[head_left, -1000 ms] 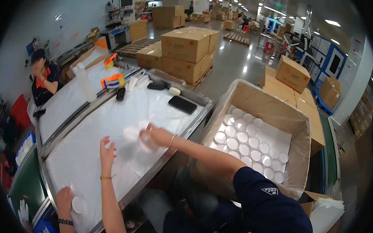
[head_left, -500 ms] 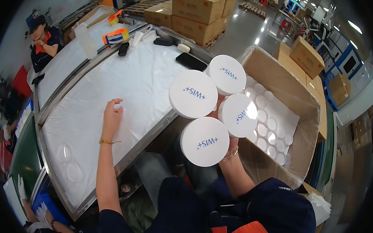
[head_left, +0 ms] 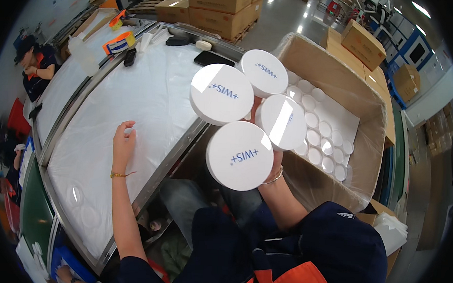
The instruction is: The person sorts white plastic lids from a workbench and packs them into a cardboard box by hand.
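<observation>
While the right hand is raised close under the camera, its fingers are clamped behind a cluster of four round white plastic lids with blue print, held flat-face up and touching edge to edge; the hand itself is mostly hidden behind them. The cluster hangs over the gap between the white plastic-covered steel table's right edge and the open cardboard box lined with clear film, in which rows of small white round caps lie. So the lids sit nearer the box than the tabletop, and the right hand alone carries them. The left hand rests on the table sheet near its right edge, fingers loosely curled and a little apart, holding nothing, well apart from the lids. Against half a second ago, the cluster has drifted slightly left and lower, the lowest lid now nearer the camera; the left hand lies almost where it was.
</observation>
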A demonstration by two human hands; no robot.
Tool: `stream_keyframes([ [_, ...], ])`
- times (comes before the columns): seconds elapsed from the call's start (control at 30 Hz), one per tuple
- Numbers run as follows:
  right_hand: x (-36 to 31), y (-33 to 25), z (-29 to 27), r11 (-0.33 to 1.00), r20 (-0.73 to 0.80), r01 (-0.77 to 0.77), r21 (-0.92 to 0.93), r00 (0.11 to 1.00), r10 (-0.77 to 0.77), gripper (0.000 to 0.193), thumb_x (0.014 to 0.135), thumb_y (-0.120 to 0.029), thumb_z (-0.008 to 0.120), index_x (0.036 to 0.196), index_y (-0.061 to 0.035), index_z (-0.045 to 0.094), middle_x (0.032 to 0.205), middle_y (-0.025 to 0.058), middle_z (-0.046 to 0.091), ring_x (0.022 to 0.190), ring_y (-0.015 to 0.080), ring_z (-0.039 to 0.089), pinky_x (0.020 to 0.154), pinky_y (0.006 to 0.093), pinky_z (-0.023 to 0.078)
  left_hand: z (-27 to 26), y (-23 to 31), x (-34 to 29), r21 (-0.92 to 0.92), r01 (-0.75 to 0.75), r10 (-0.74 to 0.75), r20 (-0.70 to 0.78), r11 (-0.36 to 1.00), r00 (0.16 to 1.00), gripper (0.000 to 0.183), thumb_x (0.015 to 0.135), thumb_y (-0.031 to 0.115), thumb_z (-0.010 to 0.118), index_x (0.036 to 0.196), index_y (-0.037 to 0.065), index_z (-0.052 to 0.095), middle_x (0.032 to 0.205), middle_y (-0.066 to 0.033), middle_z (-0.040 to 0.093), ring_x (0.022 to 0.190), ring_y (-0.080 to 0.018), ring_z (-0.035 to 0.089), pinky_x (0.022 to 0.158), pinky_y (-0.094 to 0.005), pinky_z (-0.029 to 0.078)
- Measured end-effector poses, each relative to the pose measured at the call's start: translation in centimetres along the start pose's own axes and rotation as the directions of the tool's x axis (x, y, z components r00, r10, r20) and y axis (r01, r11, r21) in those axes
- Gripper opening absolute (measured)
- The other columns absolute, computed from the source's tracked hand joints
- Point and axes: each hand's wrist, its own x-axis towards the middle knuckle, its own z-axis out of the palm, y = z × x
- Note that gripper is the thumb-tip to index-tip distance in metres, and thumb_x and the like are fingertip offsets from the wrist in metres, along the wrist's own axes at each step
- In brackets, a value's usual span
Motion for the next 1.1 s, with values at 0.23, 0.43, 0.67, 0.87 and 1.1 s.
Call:
stream_keyframes([
  [0.23,0.0,-3.6,1.5,0.977,-0.189,0.129,-0.172,0.969,-0.161,0.051,0.091,-0.034,0.056,0.132,-0.0064,0.046,0.133,0.0122,0.051,0.117,0.0275,0.054,0.097,0.0469,0.045,0.5,-0.7,0.3,0.014,0.001,-0.001,0.019,1.000,1.000,0.025,0.088,0.007,0.052,0.113,0.005,0.058,0.113,-0.0063,0.061,0.101,-0.0164,0.057,0.080,-0.0287,0.045],
  [0.43,-0.8,-15.6,3.7,0.113,-0.129,-0.079,-0.990,0.814,-0.567,0.043,0.085,0.000,0.057,0.124,-0.0130,0.045,0.114,0.0045,0.053,0.102,0.0159,0.055,0.080,0.0293,0.049,0.0,-2.8,-0.2,0.079,0.008,-0.011,0.038,0.997,0.999,0.027,0.087,0.004,0.052,0.113,0.004,0.057,0.114,-0.0072,0.060,0.106,-0.0179,0.057,0.081,-0.0303,0.046],
  [0.67,-13.1,-38.6,-0.6,-0.721,0.023,-0.688,-0.078,0.722,-0.692,0.051,0.072,0.009,0.055,0.114,-0.0178,0.051,0.107,0.0155,0.049,0.075,0.0314,0.062,0.069,0.0368,0.053,1.4,-0.2,0.1,0.073,0.114,-0.118,0.059,0.991,0.991,0.028,0.086,0.003,0.052,0.113,0.006,0.057,0.114,-0.0044,0.060,0.086,-0.0153,0.056,0.072,-0.0275,0.045],
  [0.87,-16.5,-42.5,-3.3,-0.667,0.126,-0.683,0.297,0.721,-0.682,0.052,0.070,0.012,0.054,0.112,-0.0191,0.052,0.107,0.0156,0.051,0.082,0.0377,0.062,0.070,0.0445,0.053,1.8,-1.8,0.3,0.106,0.038,-0.039,0.002,0.994,0.999,0.026,0.085,0.003,0.052,0.110,0.006,0.058,0.110,-0.0012,0.060,0.074,-0.0108,0.048,0.064,-0.0234,0.041],
  [1.1,-18.9,-45.1,-5.5,-0.561,0.118,-0.744,0.362,0.634,-0.764,0.053,0.072,0.010,0.053,0.115,-0.0199,0.051,0.109,0.0166,0.050,0.084,0.0368,0.063,0.070,0.0451,0.054,2.8,-1.4,0.6,0.163,0.077,-0.071,-0.043,0.984,0.997,0.023,0.085,0.004,0.053,0.107,0.005,0.059,0.103,-0.0003,0.059,0.068,-0.0088,0.042,0.060,-0.0223,0.037],
])
